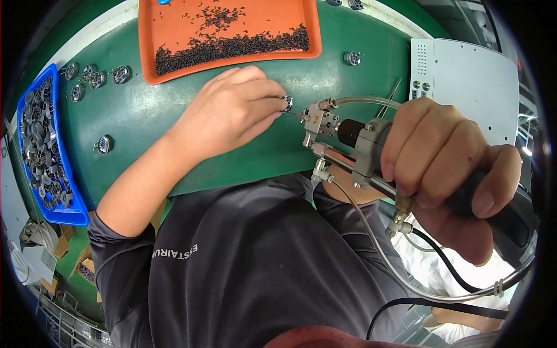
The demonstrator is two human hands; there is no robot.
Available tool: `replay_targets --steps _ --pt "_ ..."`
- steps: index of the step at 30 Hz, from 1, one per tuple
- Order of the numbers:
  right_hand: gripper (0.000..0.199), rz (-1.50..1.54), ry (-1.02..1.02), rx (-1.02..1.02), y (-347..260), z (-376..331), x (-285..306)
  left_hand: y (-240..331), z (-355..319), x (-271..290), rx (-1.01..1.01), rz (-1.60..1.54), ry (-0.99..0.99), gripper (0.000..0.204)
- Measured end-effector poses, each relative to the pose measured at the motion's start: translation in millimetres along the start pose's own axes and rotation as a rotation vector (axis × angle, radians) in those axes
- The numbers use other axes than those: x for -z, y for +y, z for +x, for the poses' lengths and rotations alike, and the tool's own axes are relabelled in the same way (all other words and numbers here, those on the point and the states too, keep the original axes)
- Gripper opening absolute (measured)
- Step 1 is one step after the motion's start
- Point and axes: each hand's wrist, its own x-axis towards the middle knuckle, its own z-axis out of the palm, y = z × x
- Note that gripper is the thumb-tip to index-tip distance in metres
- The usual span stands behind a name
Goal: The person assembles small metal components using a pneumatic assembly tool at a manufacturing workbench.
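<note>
My left hand (235, 110) is closed, pinching a small round black-and-silver part (288, 103) above the green table; the fingers hide most of it. My right hand (447, 162) is wrapped around the dark handle of a hand-held dispensing gun (366, 145), which has a metal valve head, a black knurled knob and clear hoses. From the valve head, a thin needle (295, 115) points left, with its tip close beside the part. Whether needle and part touch, I cannot tell.
Beyond my left hand lies an orange tray (146, 40) of tiny black pieces. A blue bin (72, 191) of grey-black parts stands far left. Several round parts (120, 75) sit on the green table (191, 180). A white control box (476, 87) stands at right; hoses (400, 278) loop below.
</note>
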Motion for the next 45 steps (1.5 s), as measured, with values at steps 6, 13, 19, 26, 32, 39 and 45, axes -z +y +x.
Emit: replay_targets --steps 6,13,19,26,32,39,45 --pt "0.040 0.007 0.103 -0.046 5.1 -10.2 4.5 -6.0 -0.5 3.3 0.024 0.017 0.008 0.019" --pt "0.032 -0.081 0.174 -0.009 4.6 1.2 -19.0 -1.0 2.0 -2.4 -0.071 0.069 -0.054 0.011" --pt "0.035 -0.062 0.262 0.195 -9.8 -17.2 -16.8 14.6 -14.4 9.9 0.015 0.151 -0.007 0.011" --pt "0.035 -0.195 0.353 0.210 -30.5 -25.0 -4.8 -7.7 -83.7 203.0 0.313 0.860 0.505 0.017" --pt "0.038 -0.262 0.298 0.146 -32.3 -27.4 2.4 -28.9 -193.2 270.7 0.722 1.283 0.461 0.015" --pt "0.041 -0.203 0.315 0.186 -26.2 -32.0 3.4 -2.3 -72.4 166.8 0.348 0.590 0.123 0.019" --pt "0.044 -0.139 0.246 0.139 -25.7 -24.0 6.8 -28.5 -76.1 148.9 0.405 0.640 0.015 0.015"
